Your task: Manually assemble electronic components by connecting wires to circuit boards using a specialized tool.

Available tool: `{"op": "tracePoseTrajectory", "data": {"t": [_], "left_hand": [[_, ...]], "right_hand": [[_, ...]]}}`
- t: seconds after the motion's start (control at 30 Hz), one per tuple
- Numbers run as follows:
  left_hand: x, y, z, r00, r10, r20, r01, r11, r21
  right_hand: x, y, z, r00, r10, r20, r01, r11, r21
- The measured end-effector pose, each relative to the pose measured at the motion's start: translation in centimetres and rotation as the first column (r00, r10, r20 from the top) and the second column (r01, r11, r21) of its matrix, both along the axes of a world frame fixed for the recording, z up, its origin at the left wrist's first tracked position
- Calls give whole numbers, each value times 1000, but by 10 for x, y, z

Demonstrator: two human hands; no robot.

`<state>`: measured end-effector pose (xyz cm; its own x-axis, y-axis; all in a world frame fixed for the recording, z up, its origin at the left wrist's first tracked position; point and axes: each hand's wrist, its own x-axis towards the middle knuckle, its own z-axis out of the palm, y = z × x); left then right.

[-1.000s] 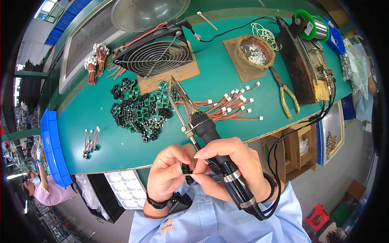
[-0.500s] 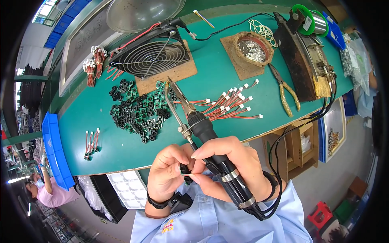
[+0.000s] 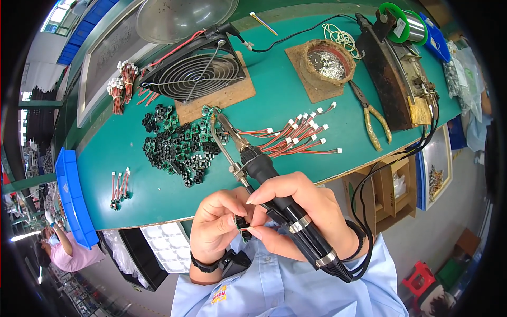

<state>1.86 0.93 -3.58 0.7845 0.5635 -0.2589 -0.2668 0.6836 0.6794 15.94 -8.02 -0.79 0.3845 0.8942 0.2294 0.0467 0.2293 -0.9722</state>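
Observation:
My left hand [image 3: 214,224] is closed in a pinch on a small black component with a green board [image 3: 242,223], just off the bench's near edge. A soldering iron [image 3: 260,165] with a metal wire-feed tube lies across my right hand [image 3: 311,211], which is closed around its dark handle. The iron's tip points up and away toward the pile of black and green components [image 3: 182,145]. My right thumb and fingertips also meet at the held component, where a thin reddish wire end barely shows. Red and black leads with white connectors [image 3: 296,134] lie right of the pile.
Behind the pile stands a black fan [image 3: 195,74]. Farther right are a round pot of solder bits [image 3: 330,63], pliers [image 3: 372,119] and a solder spool [image 3: 409,29]. Several wired components [image 3: 120,190] lie left, near a blue tray [image 3: 75,195]. Black cables [image 3: 364,190] trail from the iron.
The iron's tip has swung slightly right and down as my right hand tilts. Both hands stay together at the component. At far left, a person in pink has shifted slightly.

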Motion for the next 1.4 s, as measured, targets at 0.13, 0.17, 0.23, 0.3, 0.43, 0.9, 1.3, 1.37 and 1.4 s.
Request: {"op": "tracePoseTrajectory", "data": {"t": [0.13, 0.17, 0.23, 0.3, 0.43, 0.9, 1.3, 1.37, 1.4], "left_hand": [[-8, 5, -5, 990, -126, 59, 122, 990, 68], [-9, 5, -6, 990, -131, 50, 128, 989, 69], [-9, 6, -6, 989, -141, 33, 138, 988, 72], [-9, 5, -6, 990, -136, 31, 133, 989, 67], [-9, 5, -6, 992, -125, 29, 123, 991, 58], [-6, 1, -8, 996, -76, 55, 72, 996, 61], [-6, 0, -8, 998, -47, 28, 44, 992, 116], [-6, 0, -8, 999, -46, 24, 43, 992, 117], [-7, 1, -9, 999, -46, 20, 43, 992, 118]], "right_hand": [[1, 0, 0, 1000, 9, -18, -9, 1000, -8], [1, 0, 0, 1000, 13, -23, -13, 1000, -13], [2, 0, 0, 1000, 14, -23, -14, 1000, -16], [2, 0, 1, 1000, 17, -23, -17, 1000, -23], [3, 0, 2, 997, 36, -63, -38, 999, -28], [4, -1, 3, 997, 51, -63, -51, 999, -2], [7, -1, 4, 998, 51, -38, -51, 999, -2], [7, -1, 5, 998, 52, -18, -52, 999, 2], [7, -1, 5, 998, 53, -19, -53, 999, 3]]}}
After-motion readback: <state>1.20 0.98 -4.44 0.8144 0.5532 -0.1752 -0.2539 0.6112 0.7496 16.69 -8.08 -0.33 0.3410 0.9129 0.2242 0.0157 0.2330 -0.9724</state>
